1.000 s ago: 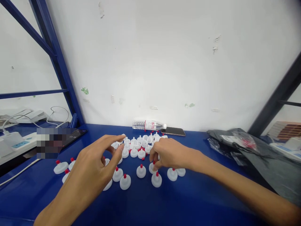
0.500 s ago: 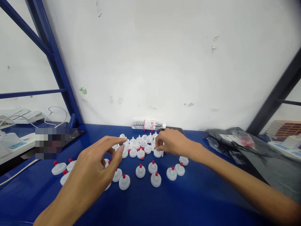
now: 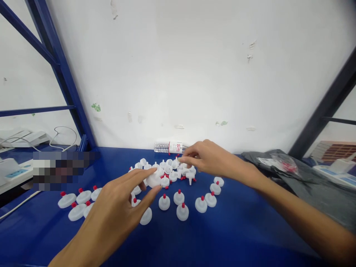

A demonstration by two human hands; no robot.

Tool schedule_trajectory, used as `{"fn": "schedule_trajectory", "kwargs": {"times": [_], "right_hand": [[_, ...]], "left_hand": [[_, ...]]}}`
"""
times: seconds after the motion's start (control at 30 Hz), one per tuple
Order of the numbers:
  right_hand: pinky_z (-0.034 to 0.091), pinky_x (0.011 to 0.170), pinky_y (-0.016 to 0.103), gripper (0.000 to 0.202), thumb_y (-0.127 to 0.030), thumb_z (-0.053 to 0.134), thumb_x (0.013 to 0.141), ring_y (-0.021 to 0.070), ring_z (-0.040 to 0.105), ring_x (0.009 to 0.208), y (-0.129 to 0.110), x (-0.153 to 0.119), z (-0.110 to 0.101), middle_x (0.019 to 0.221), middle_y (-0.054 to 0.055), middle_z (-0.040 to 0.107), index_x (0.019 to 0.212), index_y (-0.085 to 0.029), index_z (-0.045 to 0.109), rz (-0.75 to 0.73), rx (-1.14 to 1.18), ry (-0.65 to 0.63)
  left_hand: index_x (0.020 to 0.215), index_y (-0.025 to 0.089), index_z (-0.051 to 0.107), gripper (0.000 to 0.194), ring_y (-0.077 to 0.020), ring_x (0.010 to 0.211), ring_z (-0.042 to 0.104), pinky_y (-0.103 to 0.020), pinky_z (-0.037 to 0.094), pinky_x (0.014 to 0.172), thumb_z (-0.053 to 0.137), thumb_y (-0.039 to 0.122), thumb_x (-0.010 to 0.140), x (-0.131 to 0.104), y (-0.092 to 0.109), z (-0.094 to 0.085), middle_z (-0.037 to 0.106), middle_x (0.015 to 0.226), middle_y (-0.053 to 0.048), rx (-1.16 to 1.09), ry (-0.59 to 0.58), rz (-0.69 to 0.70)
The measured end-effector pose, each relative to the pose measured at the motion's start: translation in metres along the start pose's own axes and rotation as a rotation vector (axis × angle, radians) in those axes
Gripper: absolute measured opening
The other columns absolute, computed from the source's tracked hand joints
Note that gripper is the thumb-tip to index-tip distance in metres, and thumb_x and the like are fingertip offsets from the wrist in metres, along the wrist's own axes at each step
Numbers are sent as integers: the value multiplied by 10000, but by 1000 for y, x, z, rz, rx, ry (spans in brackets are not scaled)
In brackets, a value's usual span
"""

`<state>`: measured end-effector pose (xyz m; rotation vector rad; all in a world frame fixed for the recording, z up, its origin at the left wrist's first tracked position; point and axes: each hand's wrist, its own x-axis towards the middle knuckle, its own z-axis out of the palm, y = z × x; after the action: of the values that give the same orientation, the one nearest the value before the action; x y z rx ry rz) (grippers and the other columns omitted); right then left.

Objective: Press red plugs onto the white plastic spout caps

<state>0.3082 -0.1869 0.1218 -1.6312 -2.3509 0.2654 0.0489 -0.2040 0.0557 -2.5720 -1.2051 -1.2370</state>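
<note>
My left hand (image 3: pixel 125 200) curves its thumb and index finger around a white plastic nozzle cap (image 3: pixel 154 180), slightly blurred between the fingertips. My right hand (image 3: pixel 203 157) is at the back right of a heap of white nozzle caps (image 3: pixel 168 168), thumb and index fingertips drawn together. What they pinch, if anything, is too small to make out. Small red tips (image 3: pixel 183 178) lie among the heap. In front stand several white caps with red tips fitted, such as a red-tipped cap (image 3: pixel 183 212). More red-tipped caps (image 3: pixel 66 200) are at the left, some partly behind my left hand.
A clear water bottle (image 3: pixel 168 147) lies by the wall, its neck behind my right hand. Dark plastic bags (image 3: pixel 267 167) are at the right. At the left are a power strip (image 3: pixel 19 172), cables and a blurred-out screen. Blue frame posts (image 3: pixel 63 74) rise beside the table (image 3: pixel 222 237).
My left hand has moved right and now has a white cap between its fingertips. My right hand has lifted off a cap at the heap's right and moved back and left.
</note>
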Motion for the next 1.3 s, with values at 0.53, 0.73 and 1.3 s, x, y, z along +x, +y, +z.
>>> {"fn": "schedule_trajectory", "kwargs": {"times": [0.53, 0.73, 1.3], "right_hand": [[444, 635, 287, 148, -192, 784, 727, 258, 734, 872, 51, 32, 45, 884, 79, 796, 873, -202, 799, 181, -225, -293], [467, 597, 294, 104, -64, 712, 674, 219, 698, 625, 53, 30, 36, 643, 67, 738, 683, -160, 752, 151, -122, -256], [518, 652, 245, 107, -317, 743, 895, 125, 692, 729, -28, 0, 28, 848, -1, 777, 926, -233, 802, -322, 667, 227]], "left_hand": [[1302, 325, 651, 395, -85, 460, 490, -272, 467, 563, 604, 529, 966, -1, -7, -2, 714, 887, 46, 42, -50, -28], [1279, 316, 674, 381, -119, 523, 553, -283, 507, 632, 599, 525, 970, -1, -8, 0, 724, 866, 38, 47, -58, -23], [1364, 271, 618, 476, -96, 454, 542, -238, 461, 509, 612, 514, 955, 0, 0, 1, 654, 669, 85, -23, -87, -103]]}}
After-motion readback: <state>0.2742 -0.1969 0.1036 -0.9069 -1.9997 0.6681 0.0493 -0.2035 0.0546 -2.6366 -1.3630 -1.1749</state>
